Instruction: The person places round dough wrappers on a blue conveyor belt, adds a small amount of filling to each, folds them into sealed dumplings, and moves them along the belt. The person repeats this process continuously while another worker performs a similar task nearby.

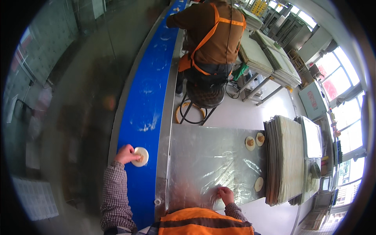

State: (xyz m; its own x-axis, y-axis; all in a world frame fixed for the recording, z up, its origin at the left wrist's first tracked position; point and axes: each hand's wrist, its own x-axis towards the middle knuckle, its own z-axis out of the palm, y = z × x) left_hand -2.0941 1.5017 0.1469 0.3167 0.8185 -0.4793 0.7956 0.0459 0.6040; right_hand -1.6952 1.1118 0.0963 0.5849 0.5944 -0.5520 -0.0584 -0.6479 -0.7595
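Note:
A flat white dough round [143, 160] with brown filling at its middle lies on the blue conveyor belt [143, 107]. My left hand [126, 154] reaches over its left edge, fingertips and thumb pinched together at the filling. Over the near part of a metal table [192, 147], my right hand [226, 194] is closed, its fingertips close to shiny clear plastic film [223, 172]; anything in them is too small to make out. Two filled dough rounds, one here [250, 143] and one beside it [260, 139], lie at the table's right side. A paler round [258, 184] sits nearer me.
A tall stack of trays [284, 156] stands against the table's right edge. Ahead, a co-worker [213, 35] in brown with orange straps sits on a round stool [203, 96] beside the belt. More stacked trays [270, 58] rest on a metal-legged table at the back right.

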